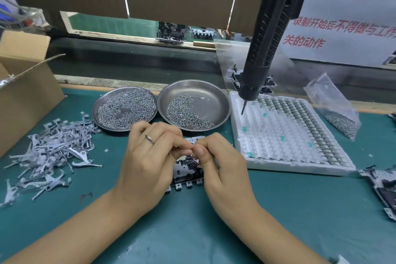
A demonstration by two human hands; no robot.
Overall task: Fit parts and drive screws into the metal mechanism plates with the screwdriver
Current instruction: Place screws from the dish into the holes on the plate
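A metal mechanism plate (pixel 186 174) lies on the green mat, partly hidden under my hands. My left hand (pixel 150 156) and my right hand (pixel 218 161) meet just above it, fingertips pinching a tiny part too small to make out. The black electric screwdriver (pixel 264 49) hangs untouched above the white tray, its bit pointing down. Two steel dishes of screws stand behind my hands, the left dish (pixel 97 111) fuller than the right dish (pixel 218 103).
A heap of grey metal levers (pixel 53 150) lies at the left beside a cardboard box (pixel 25 83). A white foam tray (pixel 289 135) of small parts sits at the right, with a plastic bag of screws (pixel 340 113) behind it. Another mechanism plate (pixel 381 186) lies at the right edge.
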